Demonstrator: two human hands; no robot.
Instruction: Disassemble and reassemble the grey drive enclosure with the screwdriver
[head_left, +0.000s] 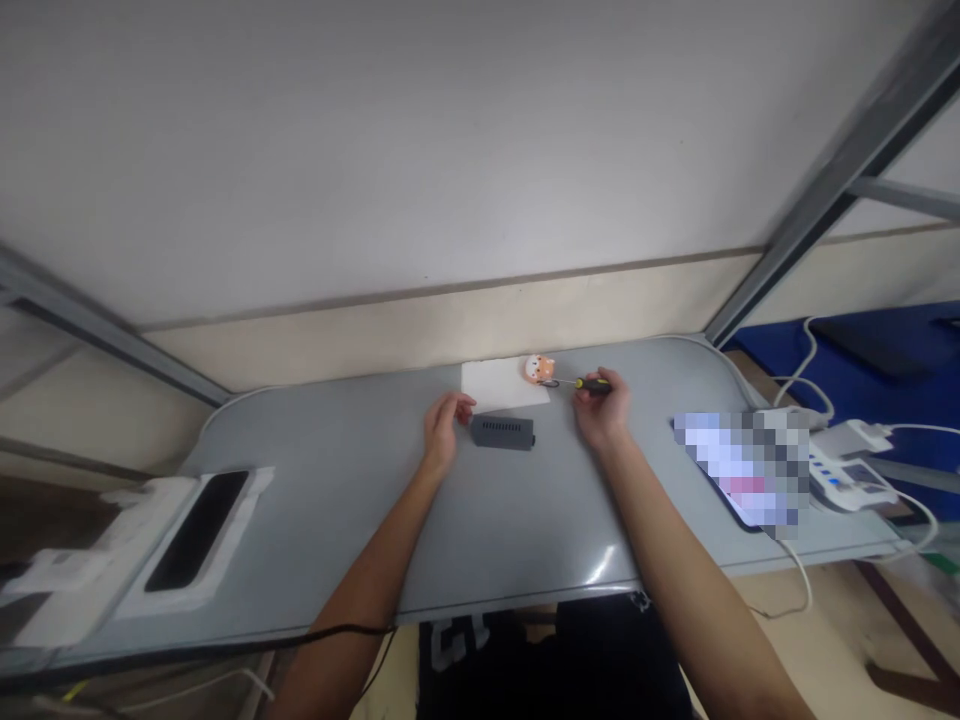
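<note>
A dark grey box with a row of vent slots [501, 432] lies on the grey table. My left hand [442, 428] rests at its left end, fingers loosely bent and apart, with nothing visible in them; whether the fingertips touch the box I cannot tell. My right hand [606, 408] is closed around the black and yellow handle of a screwdriver [592, 385]. Its thin shaft points left, towards a small orange and white animal-shaped figure [539, 368] with a dark loop beside it. Under the figure's left side lies a white sheet [495, 384].
On the right are a phone with a lit, blurred screen [739, 475] and a white power strip [844, 482] with plugs and cables. A black phone [199, 530] lies on a white box at the left. Behind the table [315, 510] stands a wall, with metal posts at both sides.
</note>
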